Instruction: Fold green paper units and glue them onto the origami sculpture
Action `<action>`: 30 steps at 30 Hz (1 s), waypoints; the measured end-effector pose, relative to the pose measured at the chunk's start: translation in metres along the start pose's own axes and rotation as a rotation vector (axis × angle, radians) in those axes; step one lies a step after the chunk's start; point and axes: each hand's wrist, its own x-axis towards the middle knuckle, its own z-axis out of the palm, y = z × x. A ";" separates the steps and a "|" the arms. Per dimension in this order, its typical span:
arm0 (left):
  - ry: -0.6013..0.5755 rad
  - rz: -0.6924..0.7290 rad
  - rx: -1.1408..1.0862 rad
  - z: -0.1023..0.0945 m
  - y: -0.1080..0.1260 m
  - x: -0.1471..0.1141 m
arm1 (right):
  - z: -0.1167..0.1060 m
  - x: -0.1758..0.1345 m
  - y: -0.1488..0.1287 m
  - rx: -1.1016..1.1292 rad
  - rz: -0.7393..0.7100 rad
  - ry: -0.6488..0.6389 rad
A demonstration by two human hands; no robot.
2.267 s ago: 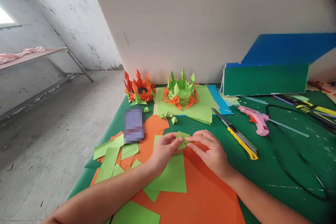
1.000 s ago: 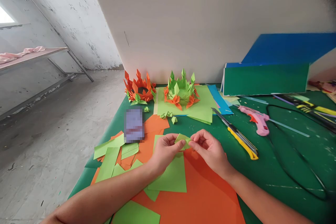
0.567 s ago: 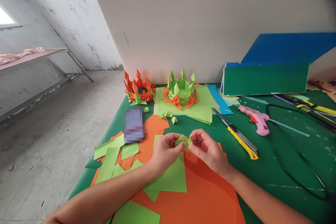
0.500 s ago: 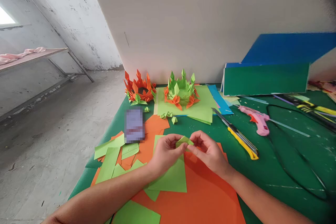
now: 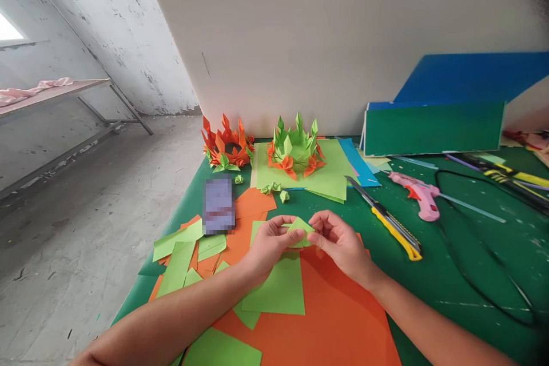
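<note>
A small folded piece of green paper [image 5: 303, 230] is held up over the sheets in front of me. My left hand [image 5: 274, 243] pinches it from the left, thumb on its face and fingers behind. At its right edge my right hand [image 5: 338, 240] grips it between thumb and curled fingers. Beneath the hands lie a green paper sheet [image 5: 278, 291] and a large orange sheet [image 5: 334, 326]. Several small green folded paper pieces [image 5: 284, 197] rest just beyond. Farther back stand an orange paper crown [image 5: 225, 140] and a green paper crown [image 5: 295, 140] with orange flowers.
On the right lie a yellow utility knife [image 5: 390, 220] and a pink glue gun [image 5: 422, 197] with its black cord. A blurred purple object [image 5: 218, 206] rests on the left papers. A large white board [image 5: 278, 46] stands behind the green table [image 5: 463, 257].
The folded green paper has turned so that more of its face shows between my fingers. My hands have barely shifted; the things on the table stay put.
</note>
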 end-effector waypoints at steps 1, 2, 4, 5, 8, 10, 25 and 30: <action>-0.008 -0.004 -0.007 -0.001 0.000 0.000 | 0.000 0.000 0.000 -0.011 -0.012 0.010; -0.014 -0.004 -0.013 -0.001 0.000 0.000 | 0.000 -0.001 0.000 -0.042 -0.041 0.026; -0.015 0.002 -0.004 -0.001 0.000 0.000 | 0.001 -0.002 -0.001 -0.185 -0.167 0.083; -0.007 0.010 0.017 -0.001 0.000 0.000 | 0.001 -0.003 -0.002 -0.289 -0.253 0.114; 0.011 0.051 0.105 0.001 0.001 -0.001 | 0.000 -0.005 -0.004 -0.586 -0.507 0.141; 0.014 0.090 0.150 0.002 0.001 0.000 | 0.000 -0.005 -0.004 -0.688 -0.628 0.083; 0.067 0.148 0.491 -0.007 -0.006 0.004 | 0.000 -0.006 -0.005 -0.949 -0.757 0.070; -0.016 0.072 0.249 0.000 -0.003 0.000 | -0.001 -0.003 -0.005 -0.882 -0.675 0.063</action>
